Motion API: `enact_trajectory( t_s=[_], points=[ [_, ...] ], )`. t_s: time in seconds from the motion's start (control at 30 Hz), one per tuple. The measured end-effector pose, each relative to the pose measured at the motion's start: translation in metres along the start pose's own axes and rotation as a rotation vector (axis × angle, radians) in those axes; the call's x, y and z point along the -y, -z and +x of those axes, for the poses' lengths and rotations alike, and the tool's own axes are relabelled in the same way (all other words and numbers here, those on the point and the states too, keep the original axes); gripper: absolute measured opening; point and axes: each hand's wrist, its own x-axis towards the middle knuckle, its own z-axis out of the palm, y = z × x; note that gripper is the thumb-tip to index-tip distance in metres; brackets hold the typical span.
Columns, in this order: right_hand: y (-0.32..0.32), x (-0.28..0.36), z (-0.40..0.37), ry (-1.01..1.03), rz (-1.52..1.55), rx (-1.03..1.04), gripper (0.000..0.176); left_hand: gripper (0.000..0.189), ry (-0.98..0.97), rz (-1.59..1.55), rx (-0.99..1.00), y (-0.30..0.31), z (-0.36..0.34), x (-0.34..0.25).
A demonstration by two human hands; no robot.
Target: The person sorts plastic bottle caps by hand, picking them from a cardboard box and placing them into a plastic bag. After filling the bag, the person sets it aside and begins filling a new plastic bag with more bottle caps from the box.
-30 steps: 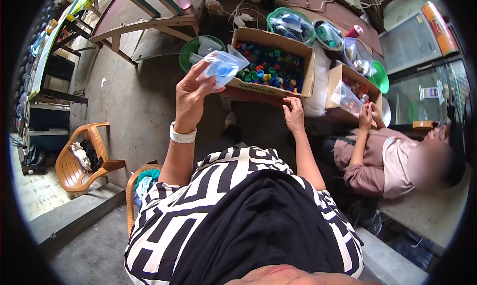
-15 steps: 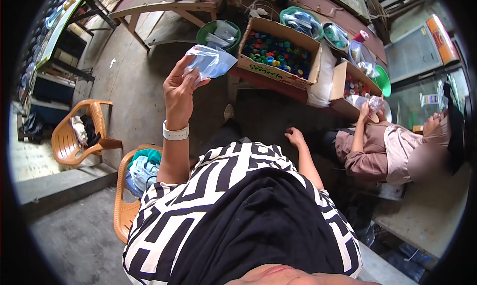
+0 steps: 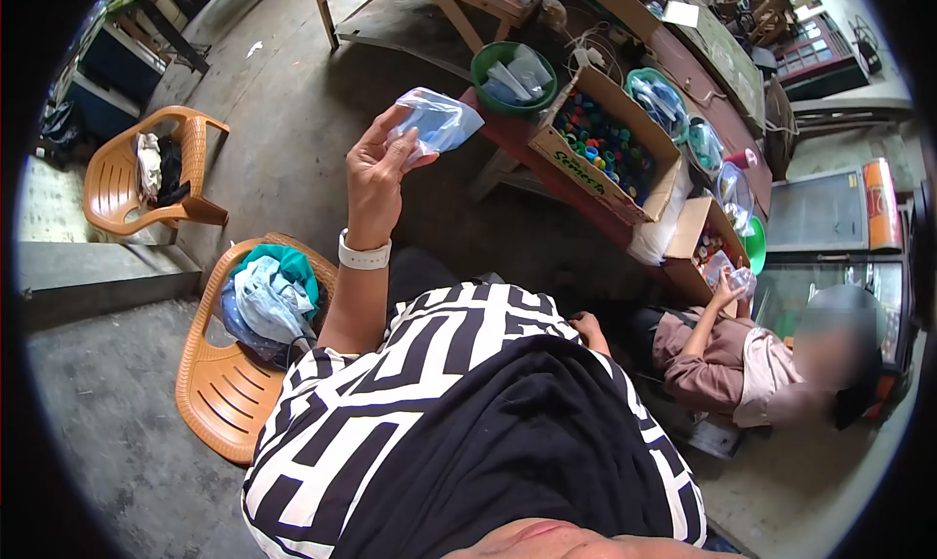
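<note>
Pinching a plastic bag [image 3: 441, 125], the left hand [image 3: 376, 176] hung before the tabletop [image 3: 678, 57] edge; right hand [image 3: 589, 328] grip was unclear.

We see a bag [image 3: 434, 125] of thin, glossy, see-through plastic. The caps [image 3: 597, 149] look like smooth plastic, their box [image 3: 578, 172] matt cardboard. Our scarf [image 3: 488, 442] is soft, matt cloth; the floor [image 3: 107, 403] looks like dull, rough concrete.
</note>
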Motion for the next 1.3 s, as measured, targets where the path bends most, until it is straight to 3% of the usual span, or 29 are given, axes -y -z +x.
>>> enact_trajectory(
  t_s=[0.27, 0.47, 0.6, 0.77, 1.0, 1.23, 1.3],
  points=[
    [-0.006, 0.099, 0.049, -0.029, 0.228, -0.021, 0.038, 0.034, 0.040, 0.068, -0.137, 0.086, 0.054, -0.040],
    [0.032, 0.289, 0.006, 0.205, 0.196, -0.065, 0.034, 0.034, 0.059, 0.112, -0.144, 0.142, 0.119, -0.070],
    [0.033, 0.356, -0.022, 0.243, 0.308, -0.118, 0.030, 0.035, 0.072, 0.116, -0.068, 0.166, 0.165, -0.079],
    [0.010, 0.333, -0.039, 0.175, 0.229, -0.104, 0.029, 0.034, 0.099, 0.131, -0.031, 0.183, 0.191, -0.071],
    [-0.007, 0.295, -0.072, -0.092, 0.157, -0.047, 0.030, 0.032, 0.189, 0.117, 0.017, 0.182, 0.202, -0.053],
    [-0.015, 0.281, -0.057, -0.077, 0.348, -0.061, 0.031, 0.033, 0.225, 0.144, 0.140, 0.138, 0.191, -0.036],
    [-0.009, 0.285, -0.057, 0.023, 0.278, -0.119, 0.032, 0.033, 0.229, 0.152, 0.172, 0.120, 0.184, -0.029]
  ],
)
